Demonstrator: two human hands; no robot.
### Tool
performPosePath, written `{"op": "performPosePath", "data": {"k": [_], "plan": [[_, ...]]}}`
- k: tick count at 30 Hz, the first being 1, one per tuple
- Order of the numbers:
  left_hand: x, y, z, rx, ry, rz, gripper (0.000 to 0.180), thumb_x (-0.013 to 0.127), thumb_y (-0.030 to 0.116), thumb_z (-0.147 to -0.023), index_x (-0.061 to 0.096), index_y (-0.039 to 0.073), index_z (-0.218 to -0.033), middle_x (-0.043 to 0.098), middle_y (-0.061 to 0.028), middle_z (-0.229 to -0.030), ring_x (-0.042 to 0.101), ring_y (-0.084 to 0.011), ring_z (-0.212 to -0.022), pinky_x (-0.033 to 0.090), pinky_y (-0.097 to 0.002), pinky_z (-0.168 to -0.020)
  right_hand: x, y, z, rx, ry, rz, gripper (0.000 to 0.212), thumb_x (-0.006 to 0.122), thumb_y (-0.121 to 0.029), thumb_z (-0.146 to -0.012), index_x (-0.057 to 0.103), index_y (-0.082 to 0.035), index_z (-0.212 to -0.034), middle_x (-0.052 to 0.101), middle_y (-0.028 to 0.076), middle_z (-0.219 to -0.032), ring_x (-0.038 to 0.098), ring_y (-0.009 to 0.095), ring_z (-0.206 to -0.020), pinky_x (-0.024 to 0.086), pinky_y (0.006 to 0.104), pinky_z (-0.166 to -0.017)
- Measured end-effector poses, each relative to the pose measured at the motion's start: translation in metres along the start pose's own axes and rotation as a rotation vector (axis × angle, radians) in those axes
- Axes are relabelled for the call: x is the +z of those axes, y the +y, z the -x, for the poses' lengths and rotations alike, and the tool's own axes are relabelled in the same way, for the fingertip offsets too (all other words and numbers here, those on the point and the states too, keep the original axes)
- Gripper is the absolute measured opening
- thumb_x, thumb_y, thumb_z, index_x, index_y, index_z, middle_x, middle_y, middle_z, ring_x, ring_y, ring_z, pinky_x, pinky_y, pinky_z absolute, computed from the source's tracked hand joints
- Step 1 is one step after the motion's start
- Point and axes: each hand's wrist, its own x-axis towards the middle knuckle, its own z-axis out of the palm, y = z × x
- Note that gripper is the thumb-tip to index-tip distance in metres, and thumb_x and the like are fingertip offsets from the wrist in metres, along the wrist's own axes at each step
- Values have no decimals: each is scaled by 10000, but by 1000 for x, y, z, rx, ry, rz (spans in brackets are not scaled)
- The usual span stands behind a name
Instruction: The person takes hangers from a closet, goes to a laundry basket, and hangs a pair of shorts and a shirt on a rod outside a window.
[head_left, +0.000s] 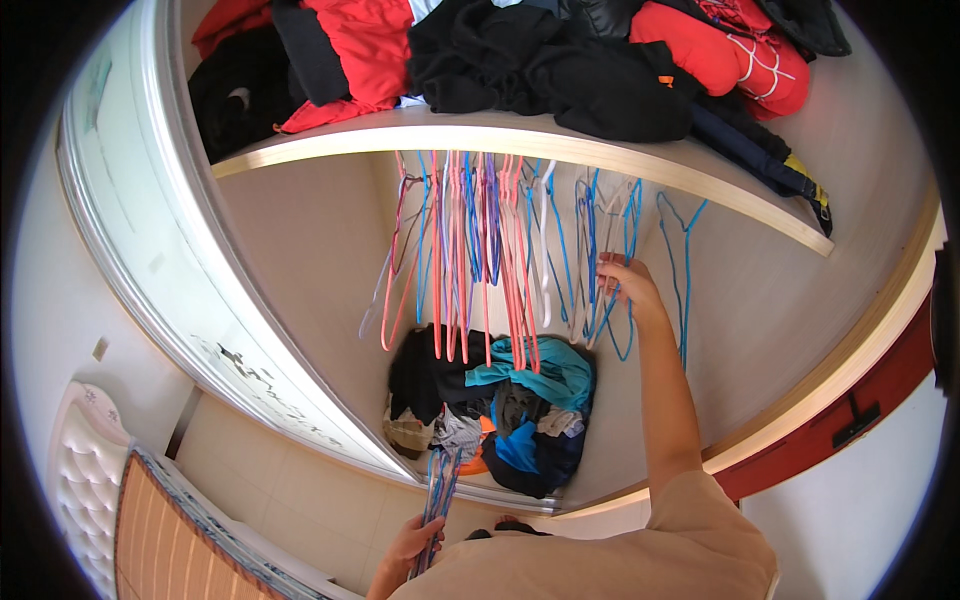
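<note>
My left hand (412, 542), low at the wardrobe's front, is closed round a bundle of thin blue and purplish clothes hangers (441, 490). My right arm reaches up into the wardrobe. There my right hand (630, 280) has its fingers closed on a clothes hanger (612, 300), one of a few grey and blue ones hanging together at the right. A lone blue hanger (686, 270) hangs to the right of that hand. To its left hang a white hanger (546, 250) and a dense row of pink hangers (455, 270) mixed with blue and purple. The shelf edge hides their upper ends.
Red and black clothes (520, 70) lie heaped on the shelf (470, 138) above the hangers. A pile of clothes (530, 400) fills the wardrobe's bottom. A sliding glass door (200, 270) borders the left side. Farther left is a bed with a tufted headboard (85, 480).
</note>
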Motion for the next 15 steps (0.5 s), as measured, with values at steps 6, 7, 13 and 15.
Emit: {"op": "performPosePath", "data": {"k": [6, 7, 13, 15], "plan": [[-1, 1, 0, -63, 14, -25, 191, 581, 232, -866, 533, 48, -877, 537, -24, -668, 491, -101, -499, 413, -204, -438, -3, -1, 9, 109, -65, -189, 204, 662, -171, -761, 581, -50, -903, 518, -12, -642, 441, 79, -519, 327, 205, -492], [-1, 0, 0, -66, 23, -27, 190, 582, 233, -866, 534, 49, -879, 538, -23, -668, 491, -100, -497, 413, -204, -436, 0, -3, 10, 110, -82, -222, 191, 667, -181, -762, 575, -51, -868, 508, -11, -616, 426, 79, -496, 319, 210, -477], [7, 11, 7, -81, 46, -47, 195, 591, 237, -860, 536, 50, -882, 537, -21, -661, 489, -94, -493, 410, -204, -424, 2, -9, 10, 136, -195, -250, 184, 673, -206, -773, 540, -85, -734, 440, -21, -527, 347, 74, -425, 290, 243, -449], [8, 11, 7, -79, 54, -51, 195, 592, 237, -860, 537, 51, -882, 536, -21, -659, 489, -93, -494, 410, -205, -424, 0, -5, 4, 158, -199, -245, 138, 652, -189, -770, 561, -86, -756, 499, -11, -590, 432, 91, -495, 351, 244, -497]]}}
